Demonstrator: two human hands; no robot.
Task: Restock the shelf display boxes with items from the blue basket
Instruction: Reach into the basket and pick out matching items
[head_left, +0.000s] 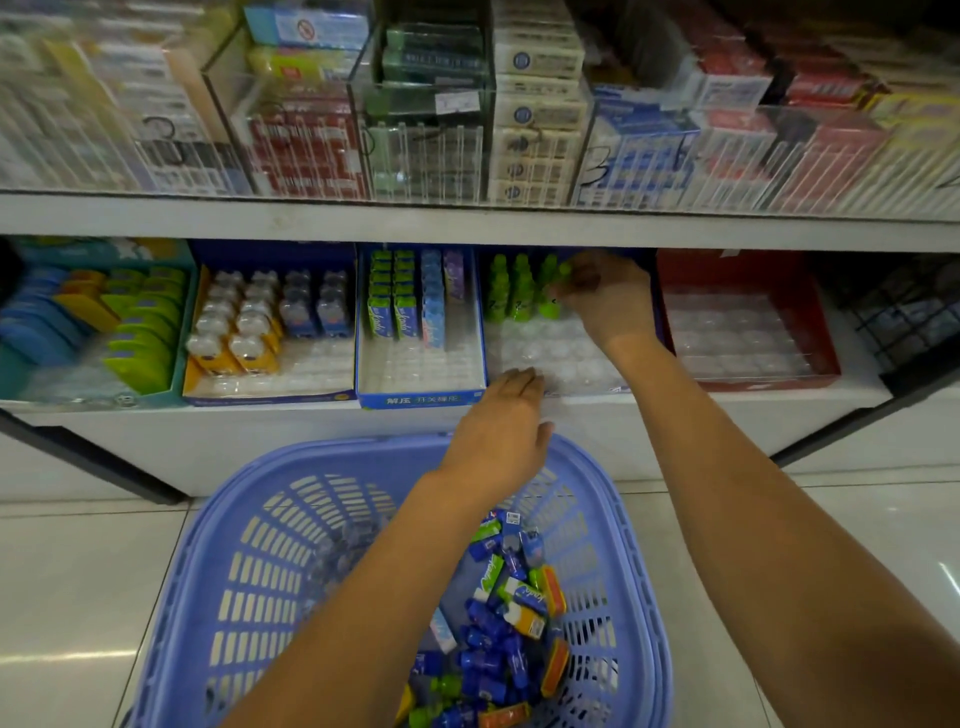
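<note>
Head view: right hand (609, 297) pinches green bottle (564, 269); left hand (500, 432) outstretched.

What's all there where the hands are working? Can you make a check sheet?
Surface: white shelf carrying a row of boxes, most part-filled; the red box shows only its clear tray.
Job's things: blue basket on the floor, small items piled inside; green bottles stand at one box's back.
Clutter: nothing seen.
Hands: right hand pinches a green bottle beside the others; left hand rests on that box's front edge.
Cables: nothing seen.
Surroundings: upper shelf packed with cartons; tiled floor.
</note>
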